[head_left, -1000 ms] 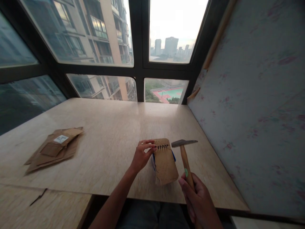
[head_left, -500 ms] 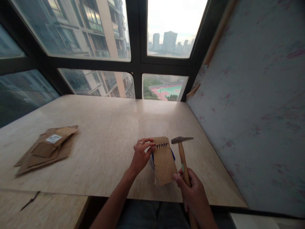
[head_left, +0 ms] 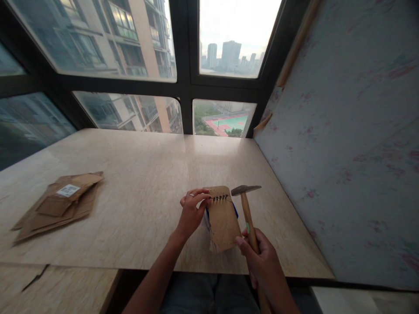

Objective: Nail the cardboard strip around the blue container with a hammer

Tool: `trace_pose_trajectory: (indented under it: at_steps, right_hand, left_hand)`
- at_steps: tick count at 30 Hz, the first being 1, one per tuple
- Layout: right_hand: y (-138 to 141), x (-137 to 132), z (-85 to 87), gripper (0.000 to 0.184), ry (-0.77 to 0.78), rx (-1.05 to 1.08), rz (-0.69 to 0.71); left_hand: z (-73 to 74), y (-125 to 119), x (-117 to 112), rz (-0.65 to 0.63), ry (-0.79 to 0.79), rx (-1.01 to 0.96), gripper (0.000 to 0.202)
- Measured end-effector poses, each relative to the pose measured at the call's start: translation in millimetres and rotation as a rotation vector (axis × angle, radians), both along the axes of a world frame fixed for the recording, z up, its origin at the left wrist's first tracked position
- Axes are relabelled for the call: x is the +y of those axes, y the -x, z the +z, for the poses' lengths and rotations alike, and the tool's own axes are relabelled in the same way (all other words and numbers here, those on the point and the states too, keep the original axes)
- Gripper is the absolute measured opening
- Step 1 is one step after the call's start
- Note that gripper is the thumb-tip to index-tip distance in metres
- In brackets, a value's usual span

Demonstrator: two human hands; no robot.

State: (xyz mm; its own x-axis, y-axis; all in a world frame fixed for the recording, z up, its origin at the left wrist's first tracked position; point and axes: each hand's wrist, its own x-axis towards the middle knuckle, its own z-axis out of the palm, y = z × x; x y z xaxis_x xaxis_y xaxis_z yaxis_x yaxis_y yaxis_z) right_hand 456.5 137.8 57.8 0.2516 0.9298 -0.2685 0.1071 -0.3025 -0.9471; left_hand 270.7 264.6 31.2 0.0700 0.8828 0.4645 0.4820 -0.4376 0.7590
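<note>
A worn piece of brown cardboard (head_left: 225,226) lies in front of me, with something blue showing under its edges. Near its far end runs a row of several small dark pieces (head_left: 220,198) that look like nails. My left hand (head_left: 194,209) has thumb and forefinger pinched at the left end of this row; what sits between the fingertips is too small to make out. My right hand (head_left: 261,255) grips a hammer (head_left: 249,218) by its wooden handle. The hammer's metal head is raised just right of the cardboard, and my right thumb is at the cardboard's near right corner.
Flattened brown cardboard packaging (head_left: 62,200) with a white label lies at the left on the pale countertop (head_left: 140,174). Dark-framed windows (head_left: 186,87) stand at the back, and a flower-patterned wall (head_left: 340,144) borders the right side. A crack marks the lower surface at front left.
The whole view has shifted slightly, so everything appears a little further left. Both hands, the hammer and the cardboard keep nearly the same arrangement.
</note>
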Motion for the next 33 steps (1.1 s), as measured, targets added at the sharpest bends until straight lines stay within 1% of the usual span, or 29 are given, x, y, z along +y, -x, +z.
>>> trace_pose_trajectory:
  at_steps: [4, 9, 12, 17, 19, 21, 23, 27, 29, 33]
  right_hand:
    - [-1, 0, 1.5, 0.039, 0.012, -0.008, 0.002]
    - [-4, 2, 13.1, 0.038, 0.001, -0.019, 0.033]
    - [-8, 3, 23.8, 0.039, 0.001, -0.038, 0.109]
    - [-17, 5, 47.5, 0.043, -0.005, -0.016, 0.301]
    - [-18, 6, 57.6, 0.044, -0.049, -0.080, 0.374]
    - [-17, 9, 64.6, 0.041, -0.113, -0.182, 0.435]
    - [-14, 12, 66.5, 0.035, -0.147, -0.285, 0.484]
    - [-8, 18, 58.5, 0.023, -0.074, -0.447, 0.554]
    - [-7, 19, 55.9, 0.022, -0.061, -0.478, 0.555]
    - [-10, 19, 60.5, 0.027, -0.126, -0.440, 0.497]
  left_hand:
    - [5.4, 2, 0, 0.008, 0.015, 0.092, 0.014]
    - [13.0, 3, -1, -0.001, 0.022, 0.256, 0.016]
    - [12.8, 4, -2, -0.010, 0.000, 0.299, 0.015]
    - [7.3, 4, -4, 0.013, -0.039, 0.318, 0.015]
    - [5.9, 3, -4, 0.018, -0.049, 0.318, 0.015]
    - [5.6, 2, -5, 0.021, -0.056, 0.320, 0.015]
    - [6.4, 2, -6, 0.029, -0.059, 0.325, 0.015]
    - [7.6, 1, -7, 0.036, -0.048, 0.337, 0.016]
    - [6.7, 1, -7, 0.033, -0.050, 0.338, 0.015]
    - [3.2, 3, -5, 0.040, -0.082, 0.320, 0.014]
